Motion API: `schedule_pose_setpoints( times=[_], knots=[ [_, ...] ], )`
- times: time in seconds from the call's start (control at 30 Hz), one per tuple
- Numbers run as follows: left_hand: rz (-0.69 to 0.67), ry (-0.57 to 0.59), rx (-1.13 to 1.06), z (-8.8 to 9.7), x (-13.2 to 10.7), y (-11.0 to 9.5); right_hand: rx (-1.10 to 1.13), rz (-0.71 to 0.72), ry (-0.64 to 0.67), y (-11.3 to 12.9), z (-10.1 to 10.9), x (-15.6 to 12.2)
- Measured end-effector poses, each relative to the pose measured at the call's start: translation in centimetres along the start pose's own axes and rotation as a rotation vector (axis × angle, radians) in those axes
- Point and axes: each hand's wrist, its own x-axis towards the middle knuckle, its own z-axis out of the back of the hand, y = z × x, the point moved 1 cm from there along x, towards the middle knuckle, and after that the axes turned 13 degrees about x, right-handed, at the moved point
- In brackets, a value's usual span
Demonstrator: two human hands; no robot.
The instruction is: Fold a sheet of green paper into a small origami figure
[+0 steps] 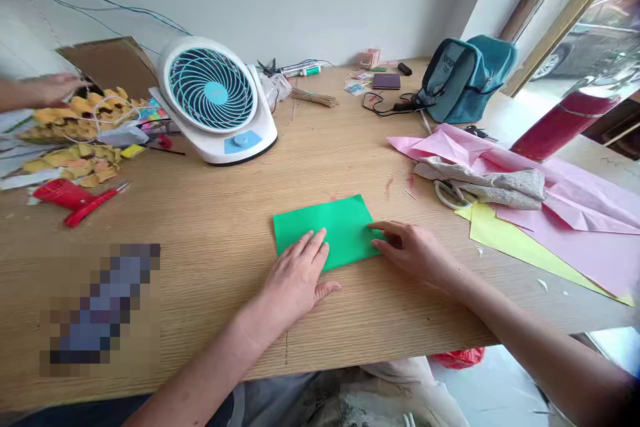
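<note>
A green sheet of paper (pixel 345 230), seemingly folded into a rectangle, lies flat on the wooden table. My left hand (pixel 300 273) rests open on its lower left part, fingers stretched across the paper and thumb out over the tabletop. At the right short edge is my right hand (pixel 410 248). Its index fingertip touches the paper, the thumb tip sits apart from it at the edge, and the other fingers are curled under and partly hidden.
A white fan (pixel 213 90) stands behind, left of centre. Pink paper (pixel 575 213), yellow paper (pixel 520 240) and a grey cloth (pixel 490 183) lie right, near a red bottle (pixel 565 123) and teal bag (pixel 460 83). At far left, another person's hand (pixel 55 88) is above yellow pieces; a red glue gun (pixel 75 199) lies nearer.
</note>
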Motion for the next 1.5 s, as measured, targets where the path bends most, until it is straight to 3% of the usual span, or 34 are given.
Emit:
schedule_pose_setpoints(
  times=[0.23,1.13,1.23,1.33,1.43,1.5],
  knots=[
    [0.053,-0.011,0.076,0.2,1.5,-1.1,-0.028,0.007,-0.014,-0.1,0.1,-0.2],
    [0.124,-0.018,-0.06,-1.5,1.3,-1.3,-0.167,0.066,-0.044,-0.3,-0.1,-0.3],
    [0.132,-0.017,-0.068,-1.6,1.4,-1.4,-0.29,0.156,-0.139,0.4,-0.3,-1.0],
    [0.13,0.0,-0.066,-1.9,1.3,-1.4,-0.411,0.376,-0.197,2.4,-1.8,-2.1],
    [0.132,0.012,-0.074,-2.3,1.2,-1.3,-0.368,0.629,0.022,4.8,-5.0,-3.3],
    [0.142,0.02,-0.074,-2.5,1.1,-1.3,-0.333,0.684,0.124,5.6,-7.0,-3.8]
  ],
)
